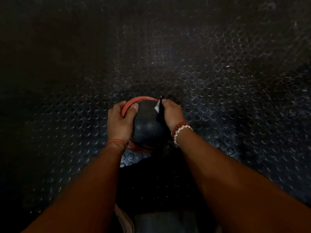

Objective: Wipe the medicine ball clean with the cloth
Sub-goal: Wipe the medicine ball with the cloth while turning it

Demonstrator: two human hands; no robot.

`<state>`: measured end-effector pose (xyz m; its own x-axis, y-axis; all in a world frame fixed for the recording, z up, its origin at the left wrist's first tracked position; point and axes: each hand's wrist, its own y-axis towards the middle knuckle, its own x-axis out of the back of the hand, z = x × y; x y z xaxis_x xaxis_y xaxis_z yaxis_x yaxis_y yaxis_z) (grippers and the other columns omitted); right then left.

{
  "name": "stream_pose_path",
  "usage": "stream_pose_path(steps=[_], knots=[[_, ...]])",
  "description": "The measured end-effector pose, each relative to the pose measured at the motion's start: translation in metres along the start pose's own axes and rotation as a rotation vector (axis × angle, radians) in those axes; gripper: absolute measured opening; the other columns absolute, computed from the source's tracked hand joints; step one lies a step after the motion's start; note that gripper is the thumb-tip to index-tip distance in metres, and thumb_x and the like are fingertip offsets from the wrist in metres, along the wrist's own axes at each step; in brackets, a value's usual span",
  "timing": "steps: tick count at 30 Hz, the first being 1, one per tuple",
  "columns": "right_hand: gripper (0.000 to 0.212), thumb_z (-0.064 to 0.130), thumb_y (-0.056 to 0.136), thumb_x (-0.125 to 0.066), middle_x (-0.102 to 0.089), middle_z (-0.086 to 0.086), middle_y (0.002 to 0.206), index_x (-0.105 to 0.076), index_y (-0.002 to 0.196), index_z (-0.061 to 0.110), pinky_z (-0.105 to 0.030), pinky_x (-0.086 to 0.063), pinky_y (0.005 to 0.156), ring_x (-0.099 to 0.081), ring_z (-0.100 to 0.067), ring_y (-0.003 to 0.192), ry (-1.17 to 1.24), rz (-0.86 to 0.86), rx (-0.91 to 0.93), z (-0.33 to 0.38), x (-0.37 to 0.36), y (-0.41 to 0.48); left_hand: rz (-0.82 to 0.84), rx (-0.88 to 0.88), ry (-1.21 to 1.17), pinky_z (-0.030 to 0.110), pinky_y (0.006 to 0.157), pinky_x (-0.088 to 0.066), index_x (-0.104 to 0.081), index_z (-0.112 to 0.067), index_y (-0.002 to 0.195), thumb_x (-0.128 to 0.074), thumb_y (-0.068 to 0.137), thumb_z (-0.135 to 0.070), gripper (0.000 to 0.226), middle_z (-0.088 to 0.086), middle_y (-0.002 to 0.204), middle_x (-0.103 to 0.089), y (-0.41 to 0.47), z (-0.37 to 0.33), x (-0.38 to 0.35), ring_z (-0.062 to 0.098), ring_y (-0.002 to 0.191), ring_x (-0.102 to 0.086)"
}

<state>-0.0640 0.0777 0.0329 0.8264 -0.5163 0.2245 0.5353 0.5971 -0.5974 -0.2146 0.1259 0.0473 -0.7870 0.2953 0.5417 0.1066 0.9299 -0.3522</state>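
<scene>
Pinching cloth (158, 109) against medicine ball (146, 122) — right hand (172, 113).

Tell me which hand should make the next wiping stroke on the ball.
Right. The right hand grips the cloth against the medicine ball; the left hand holds no cloth and just steadies the ball's left side.

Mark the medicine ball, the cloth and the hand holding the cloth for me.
medicine ball (146, 126): head view, on its black textured top.
cloth (159, 116): head view, on the dark fold just below its white tag.
right hand (172, 112): head view, on the back of the hand.
</scene>
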Motion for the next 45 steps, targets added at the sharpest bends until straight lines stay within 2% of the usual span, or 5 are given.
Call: stream_pose_path(steps=[6,17,31,38,45], knots=[[0.029,0.038,0.087,-0.057,-0.069,-0.014,0.101,-0.075,0.082,0.015,-0.05,-0.052,0.094,-0.064,-0.033,0.102,0.584,-0.123,-0.539,-0.046,-0.015,-0.02,-0.003,0.02,-0.05,0.026,0.094,-0.036,-0.057,-0.027,0.13,-0.062,0.09,-0.048,0.046,-0.002,0.126,-0.047,0.005,0.004,0.001,0.013,0.112,-0.05],[0.043,0.039,0.097,-0.043,-0.042,-0.001,0.144,-0.052,0.136,0.023,-0.04,-0.033,0.11,-0.042,-0.026,0.13,-0.255,-0.195,0.199,0.002,-0.026,-0.035,0.02,0.063,-0.084,0.041,0.105,-0.044,-0.063,-0.032,0.124,-0.058,0.073,-0.067,0.063,0.0,0.126,-0.056,0.01,0.006,0.007,0.015,0.113,-0.057],[0.032,0.04,0.09,-0.055,-0.071,-0.013,0.091,-0.071,0.089,0.013,-0.04,-0.058,0.073,-0.067,-0.029,0.085,0.771,-0.138,-0.537,-0.043,-0.024,-0.019,-0.024,0.103,-0.177,0.039,0.103,-0.047,-0.067,-0.028,0.118,-0.058,0.065,-0.069,0.067,-0.004,0.124,-0.062,0.009,0.006,0.008,0.013,0.111,-0.06],[0.061,0.044,0.091,-0.041,-0.041,-0.015,0.145,-0.046,0.139,0.006,-0.028,-0.022,0.112,-0.037,-0.027,0.134,0.179,-0.423,-0.071,-0.025,-0.054,-0.064,-0.042,0.126,-0.257,0.009,0.071,-0.047,-0.069,-0.019,0.115,-0.061,0.091,-0.042,0.034,-0.016,0.095,-0.066,0.019,0.01,0.009,-0.007,0.084,-0.059],[0.036,0.031,0.097,-0.048,-0.057,-0.009,0.13,-0.064,0.122,0.01,-0.035,-0.038,0.108,-0.053,-0.025,0.12,0.063,-0.156,0.07,-0.001,-0.029,-0.007,-0.08,0.134,-0.324,0.005,0.07,-0.045,-0.067,-0.016,0.115,-0.059,0.096,-0.033,0.026,-0.012,0.097,-0.065,0.019,0.013,0.01,-0.003,0.086,-0.059]])
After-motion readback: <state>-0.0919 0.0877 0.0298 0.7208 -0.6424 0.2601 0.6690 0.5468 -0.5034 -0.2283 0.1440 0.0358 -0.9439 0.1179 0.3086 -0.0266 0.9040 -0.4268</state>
